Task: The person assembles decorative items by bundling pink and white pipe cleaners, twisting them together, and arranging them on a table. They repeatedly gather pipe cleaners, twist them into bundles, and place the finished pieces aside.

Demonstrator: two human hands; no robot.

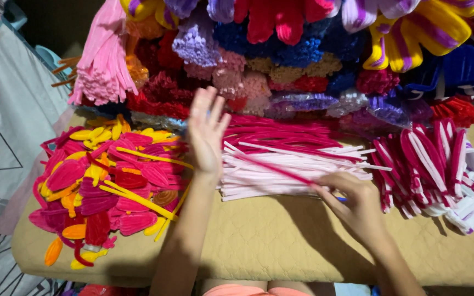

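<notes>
My left hand [207,131] is open, fingers spread, hovering over the left end of a flat pile of straight pale pink pipe cleaners [292,172]. My right hand [352,205] pinches one dark pink pipe cleaner [272,165] that lies slanted across the pale pile, its far end pointing up-left toward my left hand. Behind the pale pile lies a layer of dark pink stems [286,136].
A heap of bent pink, magenta and yellow petal shapes [105,183] fills the left of the tan quilted board [281,241]. Looped pink-and-white pieces [440,164] lie at the right. Bundles of coloured pipe cleaners [281,60] are stacked behind. A patterned grey cloth [6,120] lies left.
</notes>
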